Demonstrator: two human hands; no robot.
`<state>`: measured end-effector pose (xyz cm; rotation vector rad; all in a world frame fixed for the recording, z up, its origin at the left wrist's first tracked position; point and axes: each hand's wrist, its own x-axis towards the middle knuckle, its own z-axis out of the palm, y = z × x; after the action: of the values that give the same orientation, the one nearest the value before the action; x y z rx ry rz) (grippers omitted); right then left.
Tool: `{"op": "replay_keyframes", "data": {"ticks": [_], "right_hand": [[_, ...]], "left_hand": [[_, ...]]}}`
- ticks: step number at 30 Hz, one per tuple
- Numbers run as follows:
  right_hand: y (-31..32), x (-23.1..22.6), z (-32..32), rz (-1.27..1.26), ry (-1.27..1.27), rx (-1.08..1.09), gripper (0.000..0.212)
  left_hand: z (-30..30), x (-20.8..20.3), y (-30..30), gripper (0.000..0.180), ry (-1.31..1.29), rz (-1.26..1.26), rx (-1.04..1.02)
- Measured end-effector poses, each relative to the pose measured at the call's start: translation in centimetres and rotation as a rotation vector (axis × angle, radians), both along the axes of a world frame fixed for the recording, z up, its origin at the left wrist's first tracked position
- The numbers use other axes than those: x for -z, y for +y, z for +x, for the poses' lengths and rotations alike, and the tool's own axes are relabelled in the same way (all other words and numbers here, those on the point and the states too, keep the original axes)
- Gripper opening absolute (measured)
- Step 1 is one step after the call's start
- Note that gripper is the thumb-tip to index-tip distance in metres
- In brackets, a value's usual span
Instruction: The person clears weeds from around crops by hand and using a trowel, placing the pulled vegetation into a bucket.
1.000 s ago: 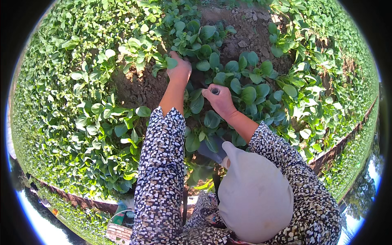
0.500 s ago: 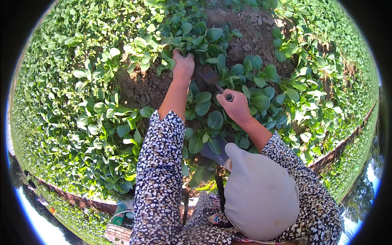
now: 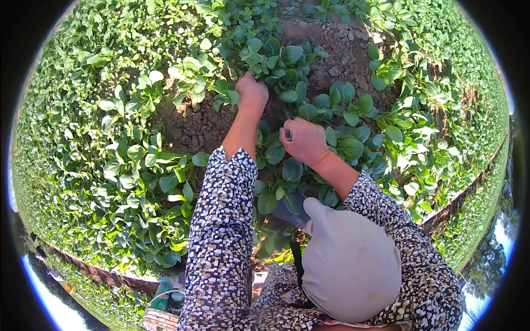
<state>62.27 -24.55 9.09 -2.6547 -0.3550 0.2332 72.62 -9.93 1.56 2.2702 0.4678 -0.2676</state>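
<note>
Left hand (image 3: pixel 252 94) at the near edge of a glossy, round-leaved green plant clump (image 3: pixel 291 54), its grip impossible to tell, right hand (image 3: pixel 306 140) below the clump, closed around a dark, round-ended tool handle (image 3: pixel 288 134), crumbly brown soil (image 3: pixel 343 45) right of the clump

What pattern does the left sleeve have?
The left sleeve has small blocky patches of black, white and tan; the head view shows it best.
</note>
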Motion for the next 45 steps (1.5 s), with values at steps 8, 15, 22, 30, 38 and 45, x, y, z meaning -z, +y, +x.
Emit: {"op": "replay_keyframes", "data": {"ticks": [8,15,22,30,38,45], "right_hand": [[-1.6,-1.3,-1.6,0.551,0.376,0.312,0.025],[0.4,-3.2,1.3,0.850,0.627,0.450,0.027],[3.0,-3.2,4.6,0.341,0.265,0.195,0.031],[5.6,-1.2,7.0,0.160,0.065,-0.024,0.031],[-0.3,-2.9,7.3,0.279,0.258,0.351,0.034],[4.1,-1.3,9.3,0.368,0.217,0.387,0.035]], "left_hand": [[-10.1,-3.4,0.4,0.026,0.023,-1.027,-0.361],[-13.5,-5.7,4.6,0.023,-0.317,-1.176,-0.934],[-12.0,-2.1,10.5,0.013,-0.128,-0.732,-0.844],[-10.6,1.3,11.9,0.032,-0.036,-0.175,-0.496],[-9.9,1.6,10.8,0.035,0.109,-0.426,-0.610],[-10.8,3.9,13.7,0.036,-0.047,-0.273,-0.530]]}}
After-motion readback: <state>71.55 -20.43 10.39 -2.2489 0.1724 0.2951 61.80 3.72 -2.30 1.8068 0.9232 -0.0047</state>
